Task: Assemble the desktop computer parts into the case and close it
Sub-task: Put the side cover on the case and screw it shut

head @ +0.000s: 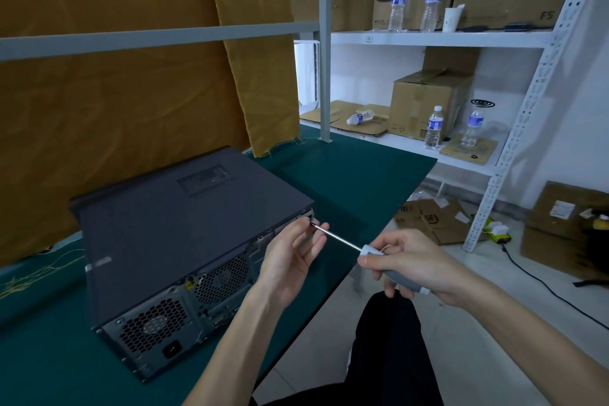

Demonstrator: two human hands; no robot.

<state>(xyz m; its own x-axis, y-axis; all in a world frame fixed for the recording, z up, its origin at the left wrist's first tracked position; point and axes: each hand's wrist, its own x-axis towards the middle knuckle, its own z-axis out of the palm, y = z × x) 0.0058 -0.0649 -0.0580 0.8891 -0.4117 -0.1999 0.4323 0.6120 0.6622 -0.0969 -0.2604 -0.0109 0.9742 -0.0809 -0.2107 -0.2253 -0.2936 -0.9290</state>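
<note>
- Head view: the case (184,241) lies flat on the green table (356,181), cover already on, long axis running away to the upper right, rear panel facing the person
- Right hand (418,269) grips the screwdriver (369,252), tip aimed at the rear's upper right corner
- Left hand (290,257), fingers curled, steadies the tip, perhaps pinching a screw
- Judged step: fastening the cover; next needs the tip seated, then turning

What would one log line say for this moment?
case: closed | right hand: holds screwdriver | left hand: steadies tip at rear corner

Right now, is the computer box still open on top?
No, the dark side panel already covers the computer case while the screwdriver points at its back corner.
</note>
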